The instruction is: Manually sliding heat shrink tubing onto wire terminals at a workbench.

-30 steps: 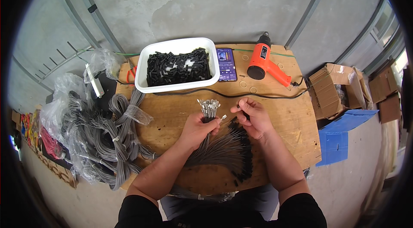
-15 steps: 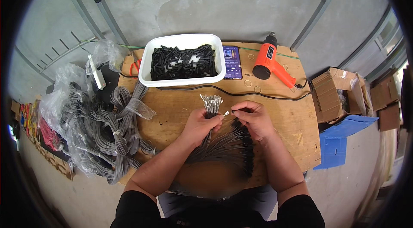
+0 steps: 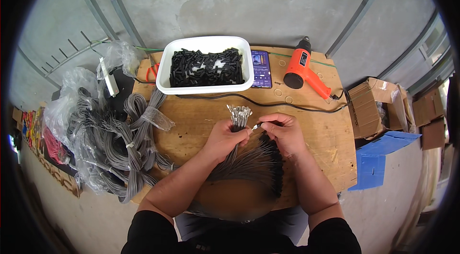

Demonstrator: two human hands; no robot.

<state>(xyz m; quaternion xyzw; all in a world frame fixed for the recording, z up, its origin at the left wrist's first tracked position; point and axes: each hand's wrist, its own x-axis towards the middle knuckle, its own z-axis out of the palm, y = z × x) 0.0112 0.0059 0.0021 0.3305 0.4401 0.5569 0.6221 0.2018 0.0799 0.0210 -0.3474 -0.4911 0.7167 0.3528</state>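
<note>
My left hand (image 3: 224, 140) is closed around a bundle of grey wires (image 3: 242, 164), with their silvery metal terminals (image 3: 239, 114) sticking up above the fist. One terminal leans out to the right past the thumb. Between thumb and forefinger, my right hand (image 3: 287, 138) pinches a short black sleeve (image 3: 259, 124) at that terminal's tip; whether the tip is inside it is too small to tell. Below my right hand, many wires fan out and end in a dark row of black sleeves (image 3: 277, 172). A white tub (image 3: 207, 90) full of loose black sleeves (image 3: 206, 76) stands beyond my hands.
An orange heat gun (image 3: 306, 72) and a phone (image 3: 261, 69) lie at the back right, near several rubber bands. A black cable (image 3: 249, 101) crosses the wooden table (image 3: 321, 129). Grey wire coils (image 3: 120, 144) and plastic bags crowd the left; a cardboard box (image 3: 369, 110) stands right.
The gap between the black sleeve in my right hand and the protruding terminal has closed; they now meet. My left hand keeps its grip on the bundle. The view has shifted slightly.
</note>
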